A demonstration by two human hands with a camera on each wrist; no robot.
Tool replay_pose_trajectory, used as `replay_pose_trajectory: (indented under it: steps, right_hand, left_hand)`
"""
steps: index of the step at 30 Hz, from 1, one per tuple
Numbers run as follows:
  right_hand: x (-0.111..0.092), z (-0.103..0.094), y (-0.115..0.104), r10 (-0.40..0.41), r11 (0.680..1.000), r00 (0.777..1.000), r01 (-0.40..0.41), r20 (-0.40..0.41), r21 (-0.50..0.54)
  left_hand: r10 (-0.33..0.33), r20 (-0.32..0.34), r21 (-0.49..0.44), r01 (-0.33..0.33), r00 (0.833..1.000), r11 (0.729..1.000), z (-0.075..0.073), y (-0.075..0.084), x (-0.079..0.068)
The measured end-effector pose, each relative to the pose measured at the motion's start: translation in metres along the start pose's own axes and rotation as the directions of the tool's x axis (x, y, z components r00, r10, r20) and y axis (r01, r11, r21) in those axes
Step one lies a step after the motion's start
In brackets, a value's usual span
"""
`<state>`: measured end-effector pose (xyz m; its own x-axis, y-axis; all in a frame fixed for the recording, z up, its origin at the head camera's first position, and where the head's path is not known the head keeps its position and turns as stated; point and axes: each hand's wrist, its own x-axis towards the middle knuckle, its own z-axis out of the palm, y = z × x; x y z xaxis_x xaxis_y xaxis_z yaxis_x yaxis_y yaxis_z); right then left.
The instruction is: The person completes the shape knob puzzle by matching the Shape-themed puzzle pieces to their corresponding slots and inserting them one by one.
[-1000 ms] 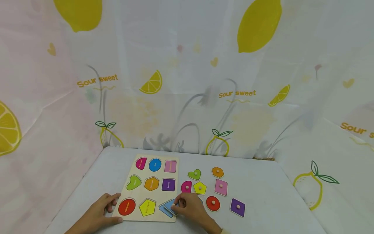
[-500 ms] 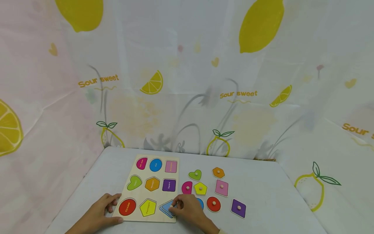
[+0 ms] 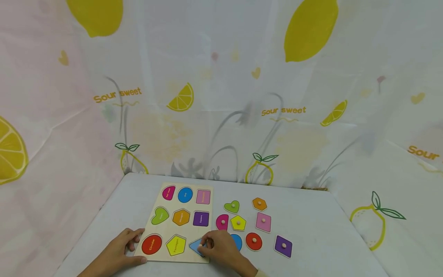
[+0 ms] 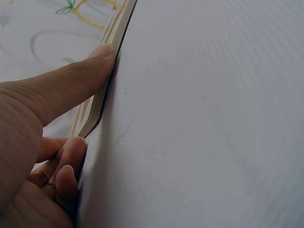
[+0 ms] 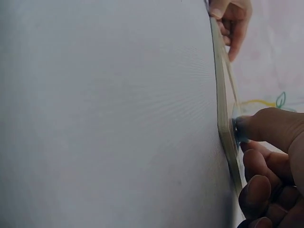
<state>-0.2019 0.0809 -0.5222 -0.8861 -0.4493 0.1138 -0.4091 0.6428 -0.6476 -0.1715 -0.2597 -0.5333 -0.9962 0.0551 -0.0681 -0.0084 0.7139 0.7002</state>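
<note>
My R hand (image 3: 221, 246) pinches the blue triangle (image 3: 195, 245) at the near R corner of the puzzle board (image 3: 167, 229); R wrist cam gets that edge-on, so only head cam shows the purple square (image 3: 282, 250) etc. lying off R. My L hand (image 3: 121, 249) holds the near L corner (L wrist cam shows thumb tip (image 4: 102, 52) against the board's side).

White cloth-covered table (image 3: 332, 234); white-and-pink hanging sheet (image 3: 207, 130) behind, printed with yellow lemons (image 3: 311, 30); small brown strip (image 3: 314, 189), possibly woven, along the table's far edge.
</note>
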Motion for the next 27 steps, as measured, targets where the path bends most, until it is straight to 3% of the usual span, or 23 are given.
replay_pose_trajectory:
  steps: [5,12,22,27]
  right_hand:
    - [0.002,-0.004,-0.001,0.006,1.000,1.000,-0.007,0.025,0.006]
    - [0.002,-0.013,0.002,0.001,0.998,0.999,-0.003,0.041,0.055]
    - [0.002,-0.043,0.021,-0.073,0.997,0.994,0.074,-0.086,0.009]
    - [0.000,-0.055,0.037,-0.067,0.998,0.989,0.068,-0.131,0.004]
  left_hand:
    - [0.031,-0.007,-0.011,-0.031,0.999,0.999,-0.002,-0.001,-0.001]
    - [0.019,-0.001,-0.006,-0.019,1.000,1.000,-0.001,0.000,-0.002]
    - [0.016,0.003,0.012,-0.016,1.000,1.000,0.000,-0.001,0.001]
    - [-0.014,0.012,0.004,0.014,1.000,1.000,0.001,-0.001,0.003]
